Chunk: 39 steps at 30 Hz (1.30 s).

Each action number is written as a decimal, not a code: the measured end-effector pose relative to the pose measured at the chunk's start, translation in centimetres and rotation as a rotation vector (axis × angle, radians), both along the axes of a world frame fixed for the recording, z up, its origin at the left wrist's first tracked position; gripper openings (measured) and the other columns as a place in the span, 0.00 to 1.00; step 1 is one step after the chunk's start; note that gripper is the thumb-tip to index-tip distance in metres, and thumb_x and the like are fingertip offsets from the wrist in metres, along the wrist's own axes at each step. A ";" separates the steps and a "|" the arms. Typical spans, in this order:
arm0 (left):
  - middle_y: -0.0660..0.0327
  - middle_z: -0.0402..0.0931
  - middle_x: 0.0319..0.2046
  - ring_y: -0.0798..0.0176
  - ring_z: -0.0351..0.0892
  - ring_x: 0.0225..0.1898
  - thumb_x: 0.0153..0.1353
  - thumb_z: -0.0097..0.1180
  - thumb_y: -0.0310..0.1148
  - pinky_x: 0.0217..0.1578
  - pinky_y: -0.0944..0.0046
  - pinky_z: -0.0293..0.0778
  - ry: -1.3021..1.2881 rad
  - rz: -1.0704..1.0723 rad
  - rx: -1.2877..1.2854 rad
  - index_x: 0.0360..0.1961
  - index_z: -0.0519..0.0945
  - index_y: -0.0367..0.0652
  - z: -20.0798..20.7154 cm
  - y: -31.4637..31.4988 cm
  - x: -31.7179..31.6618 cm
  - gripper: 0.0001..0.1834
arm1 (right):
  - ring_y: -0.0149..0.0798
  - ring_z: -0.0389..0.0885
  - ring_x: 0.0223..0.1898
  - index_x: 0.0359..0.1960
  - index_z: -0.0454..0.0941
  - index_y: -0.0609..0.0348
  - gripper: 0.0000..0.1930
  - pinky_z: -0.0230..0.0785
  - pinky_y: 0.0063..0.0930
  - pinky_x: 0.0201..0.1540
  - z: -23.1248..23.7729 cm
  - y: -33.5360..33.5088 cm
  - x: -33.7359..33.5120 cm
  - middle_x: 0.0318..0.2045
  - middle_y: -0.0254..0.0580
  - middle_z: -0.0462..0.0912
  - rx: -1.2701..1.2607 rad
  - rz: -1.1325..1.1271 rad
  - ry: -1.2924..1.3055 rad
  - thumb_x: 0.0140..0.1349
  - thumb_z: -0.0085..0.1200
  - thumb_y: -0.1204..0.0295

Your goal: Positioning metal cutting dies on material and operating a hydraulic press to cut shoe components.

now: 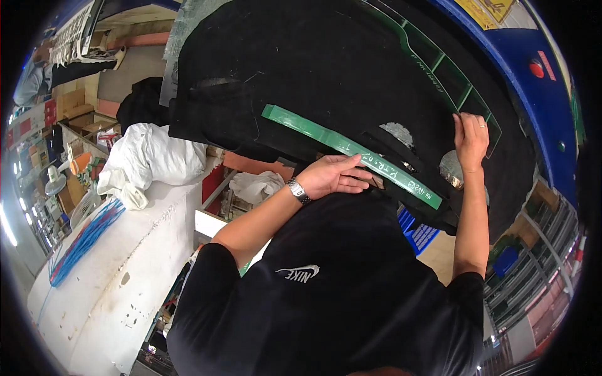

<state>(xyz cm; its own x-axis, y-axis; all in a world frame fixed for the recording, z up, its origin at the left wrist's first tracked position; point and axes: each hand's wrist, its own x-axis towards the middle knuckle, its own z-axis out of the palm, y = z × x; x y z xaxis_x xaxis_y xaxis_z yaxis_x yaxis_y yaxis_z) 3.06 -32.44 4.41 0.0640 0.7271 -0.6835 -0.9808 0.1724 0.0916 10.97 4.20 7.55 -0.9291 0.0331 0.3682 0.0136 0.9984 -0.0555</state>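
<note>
Black fabric (301, 56) lies spread in front of me, with cut-out gaps showing metallic grey beneath. On it rests a long, narrow green cutting die (301, 125) with white handwriting, slanting down to the right. My left hand (335, 175), with a metal watch at the wrist, is at the near edge of this die, palm turned up. Its thumb and fingers are apart, the thumb tip close to the die's edge. Farther right, my right hand (471, 141) is closed on the lower end of a larger curved green cutting die (442, 66) with cross braces.
A blue machine body (527, 81) with a red button (537, 69) borders the fabric on the right. At the left stands a white table (119, 263) bearing a white cloth bundle (150, 160) and blue cords (88, 241). A blue plastic crate (419, 233) is below the fabric.
</note>
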 end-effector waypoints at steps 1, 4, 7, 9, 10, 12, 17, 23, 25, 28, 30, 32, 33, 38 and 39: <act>0.49 0.83 0.51 0.56 0.88 0.47 0.72 0.59 0.47 0.49 0.58 0.86 0.002 -0.008 0.012 0.57 0.76 0.34 -0.2 -0.1 -0.3 0.26 | 0.45 0.80 0.34 0.35 0.79 0.58 0.08 0.71 0.37 0.37 -0.1 0.0 0.3 0.31 0.40 0.81 0.005 0.003 -0.007 0.57 0.68 0.76; 0.52 0.83 0.50 0.59 0.88 0.46 0.73 0.59 0.46 0.46 0.61 0.86 0.154 -0.029 -0.032 0.54 0.79 0.34 -0.3 0.2 -0.2 0.23 | 0.44 0.79 0.33 0.33 0.78 0.57 0.09 0.71 0.37 0.37 -1.1 -1.0 0.9 0.31 0.38 0.81 -0.009 0.063 -0.032 0.56 0.69 0.76; 0.54 0.84 0.50 0.61 0.88 0.45 0.72 0.59 0.45 0.45 0.64 0.84 0.243 -0.022 -0.066 0.51 0.81 0.34 0.0 0.4 0.0 0.22 | 0.42 0.79 0.34 0.34 0.78 0.55 0.11 0.70 0.36 0.37 -2.6 -2.5 1.2 0.31 0.36 0.81 -0.065 0.162 -0.082 0.54 0.70 0.73; 0.54 0.84 0.50 0.61 0.88 0.45 0.72 0.59 0.45 0.45 0.65 0.84 0.282 -0.041 -0.102 0.50 0.82 0.33 0.3 0.0 0.4 0.21 | 0.42 0.79 0.34 0.35 0.78 0.56 0.12 0.70 0.36 0.37 -3.6 -3.1 1.6 0.31 0.37 0.81 -0.095 0.216 -0.108 0.53 0.70 0.74; 0.54 0.84 0.50 0.62 0.87 0.45 0.73 0.59 0.44 0.44 0.66 0.83 0.322 -0.056 -0.131 0.50 0.82 0.33 0.4 -0.3 0.6 0.21 | 0.43 0.79 0.34 0.35 0.78 0.57 0.13 0.71 0.37 0.37 -3.9 -3.4 1.8 0.32 0.38 0.81 -0.121 0.233 -0.115 0.51 0.71 0.76; 0.55 0.84 0.49 0.63 0.87 0.47 0.72 0.60 0.44 0.46 0.66 0.82 0.326 -0.045 -0.136 0.49 0.83 0.34 0.1 -1.4 1.3 0.20 | 0.43 0.79 0.34 0.36 0.79 0.57 0.13 0.71 0.36 0.37 -4.4 -4.0 2.1 0.32 0.37 0.81 -0.152 0.219 -0.102 0.52 0.71 0.76; 0.54 0.85 0.48 0.62 0.85 0.51 0.74 0.58 0.40 0.51 0.63 0.81 0.348 -0.039 -0.143 0.48 0.83 0.35 -0.1 -2.6 2.6 0.17 | 0.42 0.79 0.34 0.36 0.79 0.56 0.12 0.70 0.36 0.37 -4.9 -3.6 3.3 0.33 0.37 0.81 -0.160 0.125 -0.092 0.53 0.71 0.74; 0.54 0.87 0.44 0.62 0.86 0.48 0.74 0.57 0.37 0.51 0.63 0.81 0.394 -0.038 -0.225 0.47 0.84 0.37 -0.7 -3.9 3.1 0.14 | 0.39 0.78 0.33 0.35 0.80 0.53 0.09 0.69 0.34 0.36 -5.3 1.3 3.9 0.31 0.33 0.81 -0.091 -0.014 -0.004 0.57 0.69 0.71; 0.54 0.87 0.44 0.61 0.86 0.48 0.74 0.57 0.38 0.51 0.62 0.81 0.394 -0.049 -0.216 0.47 0.84 0.37 -0.9 -4.0 3.0 0.14 | 0.39 0.79 0.32 0.34 0.81 0.53 0.09 0.69 0.33 0.35 -4.5 2.8 4.7 0.31 0.32 0.83 -0.046 -0.070 0.027 0.56 0.70 0.70; 0.57 0.86 0.45 0.63 0.85 0.49 0.74 0.58 0.40 0.50 0.62 0.80 0.386 -0.063 -0.219 0.46 0.85 0.38 -1.0 -4.0 2.8 0.15 | 0.39 0.80 0.32 0.34 0.82 0.54 0.09 0.69 0.33 0.35 -3.7 4.3 5.7 0.32 0.32 0.84 -0.006 -0.134 0.047 0.56 0.70 0.70; 0.58 0.87 0.44 0.63 0.85 0.49 0.74 0.58 0.40 0.50 0.62 0.79 0.388 -0.055 -0.210 0.46 0.85 0.38 -1.1 -3.9 2.7 0.14 | 0.39 0.80 0.32 0.34 0.81 0.54 0.09 0.69 0.33 0.34 -3.4 4.1 5.9 0.32 0.32 0.84 -0.020 -0.129 0.060 0.56 0.70 0.71; 0.58 0.87 0.44 0.63 0.86 0.49 0.74 0.57 0.40 0.50 0.63 0.79 0.389 -0.051 -0.220 0.46 0.85 0.38 -0.9 -3.7 2.8 0.15 | 0.38 0.80 0.33 0.34 0.81 0.53 0.09 0.69 0.33 0.34 -3.2 3.1 5.7 0.32 0.32 0.84 -0.060 -0.102 0.067 0.55 0.70 0.71; 0.58 0.87 0.44 0.63 0.86 0.49 0.74 0.57 0.41 0.49 0.63 0.79 0.387 -0.044 -0.232 0.46 0.85 0.39 -0.7 -3.6 2.7 0.15 | 0.38 0.80 0.32 0.33 0.81 0.52 0.09 0.69 0.33 0.34 -3.1 2.2 5.5 0.31 0.31 0.84 -0.084 -0.082 0.064 0.55 0.70 0.71; 0.57 0.87 0.43 0.63 0.86 0.48 0.75 0.56 0.44 0.48 0.64 0.79 0.380 -0.063 -0.278 0.45 0.85 0.38 0.0 -2.6 2.5 0.18 | 0.38 0.79 0.33 0.34 0.80 0.52 0.09 0.69 0.34 0.36 -5.0 -1.8 4.5 0.30 0.31 0.82 -0.153 0.023 0.007 0.55 0.70 0.71; 0.57 0.87 0.43 0.64 0.86 0.48 0.75 0.56 0.46 0.48 0.64 0.80 0.392 -0.066 -0.289 0.44 0.85 0.37 0.0 -2.5 2.4 0.19 | 0.37 0.79 0.33 0.34 0.80 0.52 0.10 0.69 0.33 0.36 -5.8 -2.5 4.4 0.32 0.31 0.81 -0.153 0.058 0.016 0.55 0.70 0.70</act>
